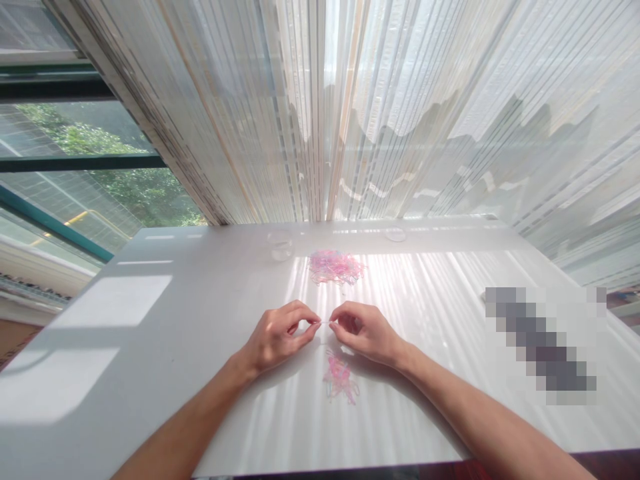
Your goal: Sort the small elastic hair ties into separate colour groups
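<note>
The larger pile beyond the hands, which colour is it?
The larger pile is mostly pink; the head view shows it.

Your left hand [277, 337] and right hand [369, 331] face each other over the white surface [200, 373], fingers [311, 316] of both pinching a thin strand [325, 323]. A small pink pile [341, 380] lies nearer you; a larger pile [336, 267] lies beyond your hands. Farther back sit a clear jar [283, 251] and, to its right, a clear disc [395, 239]. Behind hangs a striped curtain [310, 133], with a window [100, 133] at your left.
</note>
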The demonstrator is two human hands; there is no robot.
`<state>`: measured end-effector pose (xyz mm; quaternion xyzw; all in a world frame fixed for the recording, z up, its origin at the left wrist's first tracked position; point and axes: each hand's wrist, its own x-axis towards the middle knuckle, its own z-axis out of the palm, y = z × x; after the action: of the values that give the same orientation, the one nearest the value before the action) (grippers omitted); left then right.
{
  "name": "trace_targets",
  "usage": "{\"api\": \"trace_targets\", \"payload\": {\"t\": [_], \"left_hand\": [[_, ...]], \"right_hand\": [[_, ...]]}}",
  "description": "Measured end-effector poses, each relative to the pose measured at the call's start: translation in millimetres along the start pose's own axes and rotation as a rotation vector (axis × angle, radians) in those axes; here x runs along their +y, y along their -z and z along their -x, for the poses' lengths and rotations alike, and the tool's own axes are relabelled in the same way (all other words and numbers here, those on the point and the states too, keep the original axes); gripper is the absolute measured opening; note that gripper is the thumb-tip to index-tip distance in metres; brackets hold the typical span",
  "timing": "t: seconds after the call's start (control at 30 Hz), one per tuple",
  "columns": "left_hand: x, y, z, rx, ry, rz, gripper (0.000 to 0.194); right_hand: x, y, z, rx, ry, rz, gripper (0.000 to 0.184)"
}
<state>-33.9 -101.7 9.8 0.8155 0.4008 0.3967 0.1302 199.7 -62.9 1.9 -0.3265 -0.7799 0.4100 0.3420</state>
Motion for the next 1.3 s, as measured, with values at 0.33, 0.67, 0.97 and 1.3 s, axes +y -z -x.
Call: {"api": "trace_targets", "payload": {"t": [0.33, 0.67, 0.97, 1.3], "left_hand": [[1.1, -0.5, 1.8, 0.009, 0.021, -0.012, 0.008], [-28.9, 26.0, -8.0, 0.204, 0.211, -0.095, 0.014], [-44.0, 88.6, 0.1, 0.045, 0.532, -0.114, 0.030], [-55.3, 106.3, -66.7, 0.148, 0.597, 0.023, 0.063]], "right_hand": [[-0.4, 0.0, 0.3, -0.007, -0.006, 0.006, 0.007], [4.3, 0.4, -1.2, -0.007, -0.010, 0.006, 0.008], [4.8, 0.1, -3.6, -0.021, 0.004, 0.001, 0.009], [6.6, -2.1, -5.0, -0.005, -0.001, 0.004, 0.010]]}}
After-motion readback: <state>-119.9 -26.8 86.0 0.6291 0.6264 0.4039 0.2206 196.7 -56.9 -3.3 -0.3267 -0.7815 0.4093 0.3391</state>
